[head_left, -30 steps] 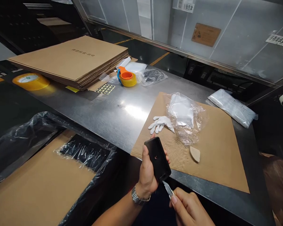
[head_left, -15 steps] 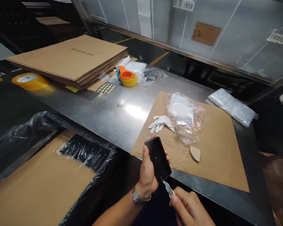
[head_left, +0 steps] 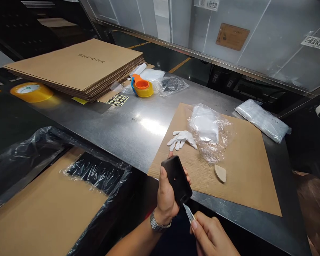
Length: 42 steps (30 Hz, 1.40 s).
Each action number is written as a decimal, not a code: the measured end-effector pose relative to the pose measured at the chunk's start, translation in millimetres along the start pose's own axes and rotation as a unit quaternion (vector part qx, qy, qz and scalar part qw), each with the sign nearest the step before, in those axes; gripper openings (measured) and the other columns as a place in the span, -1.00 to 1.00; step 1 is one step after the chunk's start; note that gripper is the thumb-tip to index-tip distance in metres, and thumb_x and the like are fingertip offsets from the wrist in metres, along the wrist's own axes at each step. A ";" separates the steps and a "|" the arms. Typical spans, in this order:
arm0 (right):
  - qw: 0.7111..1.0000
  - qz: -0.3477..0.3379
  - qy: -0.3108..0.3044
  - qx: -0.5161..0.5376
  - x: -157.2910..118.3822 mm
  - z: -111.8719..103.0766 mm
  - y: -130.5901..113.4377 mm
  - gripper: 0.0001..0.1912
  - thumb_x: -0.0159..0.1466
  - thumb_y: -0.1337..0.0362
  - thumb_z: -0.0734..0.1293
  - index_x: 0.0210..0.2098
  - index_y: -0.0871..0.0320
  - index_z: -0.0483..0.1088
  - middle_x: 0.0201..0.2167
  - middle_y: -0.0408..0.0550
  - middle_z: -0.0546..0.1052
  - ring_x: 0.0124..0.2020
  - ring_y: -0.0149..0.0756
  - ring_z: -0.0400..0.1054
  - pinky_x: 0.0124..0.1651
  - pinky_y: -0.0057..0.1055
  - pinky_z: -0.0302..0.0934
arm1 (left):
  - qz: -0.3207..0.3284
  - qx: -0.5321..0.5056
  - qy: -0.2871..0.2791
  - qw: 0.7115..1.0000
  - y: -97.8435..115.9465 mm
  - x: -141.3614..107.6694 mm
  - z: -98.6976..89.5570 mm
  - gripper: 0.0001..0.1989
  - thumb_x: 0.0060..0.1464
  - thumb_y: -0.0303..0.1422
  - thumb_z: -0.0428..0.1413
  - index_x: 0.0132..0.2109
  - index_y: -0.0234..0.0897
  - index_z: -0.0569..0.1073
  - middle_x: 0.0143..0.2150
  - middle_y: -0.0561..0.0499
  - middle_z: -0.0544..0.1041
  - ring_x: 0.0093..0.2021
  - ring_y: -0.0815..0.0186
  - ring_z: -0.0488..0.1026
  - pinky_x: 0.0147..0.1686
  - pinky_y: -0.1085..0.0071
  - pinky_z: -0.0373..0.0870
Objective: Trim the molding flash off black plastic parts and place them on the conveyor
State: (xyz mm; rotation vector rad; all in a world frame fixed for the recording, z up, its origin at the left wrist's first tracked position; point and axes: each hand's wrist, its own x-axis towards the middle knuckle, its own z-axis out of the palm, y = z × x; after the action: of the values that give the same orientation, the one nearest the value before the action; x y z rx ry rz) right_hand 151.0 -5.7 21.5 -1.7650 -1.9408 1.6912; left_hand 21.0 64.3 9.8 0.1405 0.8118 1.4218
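The left hand (head_left: 165,199) cradled the black case (head_left: 178,183) by the counter (head_left: 114,128) — probably light, stiff, smooth, best held along its sides. The right hand (head_left: 212,231) pinched a knife (head_left: 189,214), tip near the case's lower end.

Item: white label (head_left: 315,42), right side of the grey panel (head_left: 186,32); I read "手指套放置处". Item: second white label (head_left: 206,4), top of the same panel, cut by the view's edge; "衍生款" was legible. Item: brown plate (head_left: 232,36), between them; it bore a triangular warning sign, its print too small for me. Item: cardboard stack (head_left: 69,73), top sheet printed in black, "科技-回收" closing the line, first characters unclear. Item: sticker sheet (head_left: 117,100), round black stickers, lettering illegible. Item: yellow tape roll (head_left: 42,94), green mark on its white core disc, unreadable. Item: clear plastic packet (head_left: 258,117), dark handwritten marks, uncertain.
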 end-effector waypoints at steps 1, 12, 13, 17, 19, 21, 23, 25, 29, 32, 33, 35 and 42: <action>1.000 0.001 -0.002 0.010 0.0 0.4 -0.8 -0.54 0.34 -0.01 -0.07 -0.45 0.13 0.20 -0.66 -0.21 0.30 -0.51 -0.41 0.21 -0.29 -0.46 0.08 | 0.005 0.001 0.001 1.000 -0.1 -0.2 0.1 -0.40 0.09 0.03 -0.12 0.24 -0.04 0.07 -0.43 0.04 0.42 -0.50 0.34 0.37 -0.45 0.39 0.37; 0.988 -0.013 -0.004 0.153 6.3 7.1 -4.0 -0.46 0.27 -0.16 -0.03 -0.46 0.16 0.19 -0.82 -0.36 0.08 -0.76 -0.55 0.08 -0.64 -0.63 -0.06 | 0.045 -0.016 0.021 0.999 -1.2 -2.5 1.1 -0.40 0.05 0.04 -0.07 0.20 -0.04 0.14 -0.44 0.06 0.42 -0.50 0.33 0.39 -0.48 0.39 0.39; 0.987 -0.015 -0.004 0.158 6.4 6.9 -3.8 -0.47 0.28 -0.15 -0.02 -0.45 0.17 0.20 -0.82 -0.36 0.08 -0.77 -0.55 0.08 -0.65 -0.63 -0.06 | 0.049 -0.026 0.023 0.998 -1.2 -2.2 1.2 -0.41 0.06 0.04 -0.07 0.20 -0.04 0.16 -0.44 0.06 0.42 -0.50 0.33 0.39 -0.48 0.40 0.39; 0.994 -0.067 0.062 0.066 0.6 3.4 -4.3 -0.61 0.35 0.06 0.01 -0.33 0.18 0.29 -0.77 -0.29 0.24 -0.73 -0.51 0.18 -0.61 -0.61 0.02 | 0.067 -0.066 0.042 0.995 0.2 -1.5 3.4 -0.43 0.04 0.03 -0.07 0.18 -0.02 0.19 -0.47 0.05 0.43 -0.52 0.32 0.40 -0.50 0.41 0.38; 0.976 -0.149 0.148 -0.047 -2.6 3.4 -1.4 -0.71 0.36 0.23 0.04 -0.20 0.20 0.32 -0.67 -0.21 0.38 -0.67 -0.48 0.27 -0.57 -0.58 0.07 | 0.084 -0.076 0.050 0.992 1.2 -1.7 4.8 -0.43 0.04 0.04 -0.09 0.18 0.02 0.20 -0.49 0.05 0.43 -0.52 0.32 0.39 -0.50 0.41 0.38; 0.921 -0.245 0.250 -0.168 -3.4 6.1 4.0 -0.73 0.33 0.37 0.07 -0.07 0.28 0.30 -0.60 -0.15 0.44 -0.64 -0.46 0.32 -0.57 -0.55 0.08 | 0.103 -0.081 0.053 0.990 2.0 -2.5 5.4 -0.45 0.04 0.05 -0.11 0.16 0.06 0.21 -0.49 0.04 0.44 -0.52 0.31 0.39 -0.49 0.40 0.37; 0.852 -0.304 0.328 -0.272 -2.3 10.0 9.2 -0.70 0.30 0.43 0.12 -0.01 0.38 0.28 -0.62 -0.15 0.43 -0.67 -0.47 0.31 -0.61 -0.53 0.06 | 0.122 -0.084 0.052 0.988 2.5 -3.6 5.3 -0.47 0.03 0.06 -0.11 0.14 0.09 0.24 -0.48 0.03 0.45 -0.51 0.31 0.39 -0.48 0.39 0.38; 0.804 -0.310 0.371 -0.346 -0.5 13.4 10.9 -0.71 0.28 0.46 0.15 -0.04 0.40 0.33 -0.69 -0.20 0.37 -0.73 -0.50 0.25 -0.66 -0.51 0.00 | 0.140 -0.084 0.050 0.985 2.9 -4.6 4.8 -0.48 0.00 0.07 -0.09 0.11 0.10 0.28 -0.48 0.04 0.45 -0.50 0.30 0.38 -0.47 0.37 0.38; 0.763 -0.296 0.401 -0.412 0.8 16.4 4.7 -0.72 0.25 0.53 0.14 -0.12 0.40 0.41 -0.75 -0.24 0.30 -0.76 -0.54 0.18 -0.68 -0.50 -0.04 | 0.161 -0.076 0.048 0.983 3.8 -6.3 4.8 -0.51 -0.03 0.09 -0.05 0.04 0.14 0.35 -0.49 0.05 0.44 -0.50 0.30 0.37 -0.47 0.37 0.38; 0.749 -0.290 0.407 -0.434 1.0 17.3 2.0 -0.72 0.24 0.54 0.15 -0.15 0.40 0.43 -0.75 -0.24 0.28 -0.77 -0.53 0.16 -0.68 -0.49 -0.03 | 0.169 -0.070 0.048 0.982 4.9 -7.7 6.2 -0.55 -0.04 0.09 -0.05 -0.01 0.19 0.38 -0.49 0.05 0.45 -0.50 0.30 0.36 -0.47 0.37 0.37; 0.745 -0.295 0.407 -0.438 1.4 17.5 2.4 -0.72 0.24 0.53 0.15 -0.15 0.41 0.43 -0.76 -0.24 0.27 -0.77 -0.53 0.16 -0.68 -0.49 -0.04 | 0.173 -0.068 0.049 0.981 5.1 -8.2 6.7 -0.56 -0.04 0.09 -0.05 -0.01 0.20 0.38 -0.49 0.05 0.45 -0.50 0.30 0.36 -0.47 0.37 0.37; 0.740 -0.307 0.403 -0.443 2.3 17.9 4.6 -0.73 0.25 0.51 0.15 -0.16 0.42 0.44 -0.76 -0.23 0.26 -0.77 -0.54 0.15 -0.69 -0.49 -0.05 | 0.176 -0.067 0.050 0.981 5.4 -8.8 7.7 -0.56 -0.05 0.08 -0.04 -0.01 0.20 0.38 -0.49 0.06 0.45 -0.50 0.30 0.36 -0.46 0.37 0.38; 0.734 -0.309 0.396 -0.458 2.8 17.4 7.2 -0.71 0.22 0.55 0.15 -0.14 0.43 0.42 -0.75 -0.24 0.25 -0.77 -0.54 0.15 -0.69 -0.49 -0.06 | 0.197 -0.066 0.041 0.977 3.4 -8.5 6.8 -0.57 -0.07 0.07 0.01 -0.03 0.18 0.40 -0.49 0.05 0.46 -0.50 0.29 0.36 -0.45 0.36 0.37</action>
State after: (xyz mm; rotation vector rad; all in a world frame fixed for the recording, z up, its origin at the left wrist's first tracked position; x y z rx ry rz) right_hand 144.1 -16.9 7.7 -1.2617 -2.4969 -0.3251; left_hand 22.6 59.8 20.2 0.1472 0.7804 1.8623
